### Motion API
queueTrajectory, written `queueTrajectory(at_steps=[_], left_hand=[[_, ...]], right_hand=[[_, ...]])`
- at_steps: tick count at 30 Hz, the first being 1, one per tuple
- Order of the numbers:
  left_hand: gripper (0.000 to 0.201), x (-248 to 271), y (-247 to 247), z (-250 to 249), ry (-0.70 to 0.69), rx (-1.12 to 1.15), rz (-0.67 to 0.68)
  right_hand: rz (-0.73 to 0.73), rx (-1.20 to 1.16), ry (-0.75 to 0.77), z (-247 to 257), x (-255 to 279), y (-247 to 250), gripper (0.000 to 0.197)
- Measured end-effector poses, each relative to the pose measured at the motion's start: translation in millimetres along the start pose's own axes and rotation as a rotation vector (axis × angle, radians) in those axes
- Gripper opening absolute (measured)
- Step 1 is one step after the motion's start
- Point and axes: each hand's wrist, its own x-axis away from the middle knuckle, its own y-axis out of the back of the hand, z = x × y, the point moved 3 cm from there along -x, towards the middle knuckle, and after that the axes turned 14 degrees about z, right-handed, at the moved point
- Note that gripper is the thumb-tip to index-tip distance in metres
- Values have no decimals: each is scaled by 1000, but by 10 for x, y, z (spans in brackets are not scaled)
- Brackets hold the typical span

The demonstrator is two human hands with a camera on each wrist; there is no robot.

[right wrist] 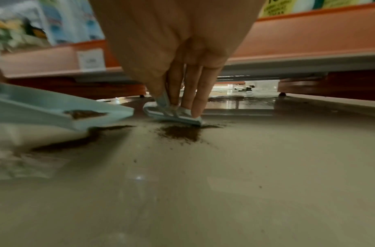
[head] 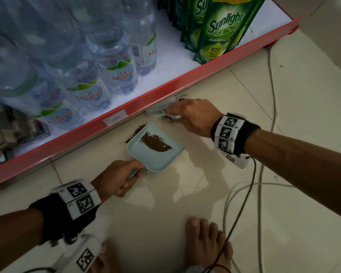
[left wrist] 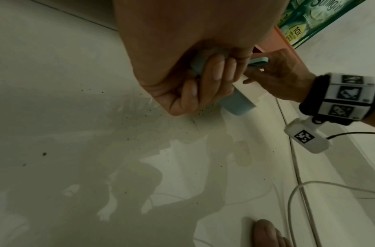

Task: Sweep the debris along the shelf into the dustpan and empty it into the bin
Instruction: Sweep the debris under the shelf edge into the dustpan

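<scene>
Head view: left hand [head: 116, 179] grips the dustpan [head: 156, 148] at frame centre while right hand [head: 191, 117] fingers pinch the brush [head: 161, 110]; short low strokes should drive remaining debris [right wrist: 180, 132] over its lip.

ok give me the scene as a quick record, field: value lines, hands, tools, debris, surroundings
left hand: grips the dustpan handle
dustpan: light blue, on the floor tiles, mouth toward the shelf
right hand: holds the small brush at the shelf base
debris in pan: brown streak
debris on floor: small pile by the brush, more at the pan lip
shelf: red edge, water bottles, green detergent pouches
bin: not in view
</scene>
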Motion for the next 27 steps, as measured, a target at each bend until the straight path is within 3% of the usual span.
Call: queueTrajectory(at_steps=[3, 5, 9, 11, 13, 16, 20, 23, 27], left_hand=[[35, 20, 21, -19, -4, -19, -11], [35, 23, 38, -35, -9, -24, -22], [32, 17, 36, -42, -2, -37, -47], [32, 16, 22, -49, -2, -47, -45], [32, 18, 5, -62, -7, -52, -39], [32, 23, -10, -91, -20, -60, -35], [33, 32, -12, -117, -35, -69, -32], [32, 44, -12, -118, -40, -68, -35], [31, 68, -1, -116, -39, -69, -43]], right_hand=[[-49, 24, 20, -9, 157, 79, 34], [-124, 40, -49, -116, 216, 181, 32], [-154, 149, -437, -485, 206, 326, 33], [-109, 114, -537, -545, 184, 303, 30], [-68, 59, -470, -437, 175, 217, 30], [-16, -58, -238, -83, 214, 57, 32], [-12, -102, -168, 144, 282, 23, 32], [-90, -142, -225, 38, 345, 141, 35], [-168, 36, -496, -402, 404, 363, 31]])
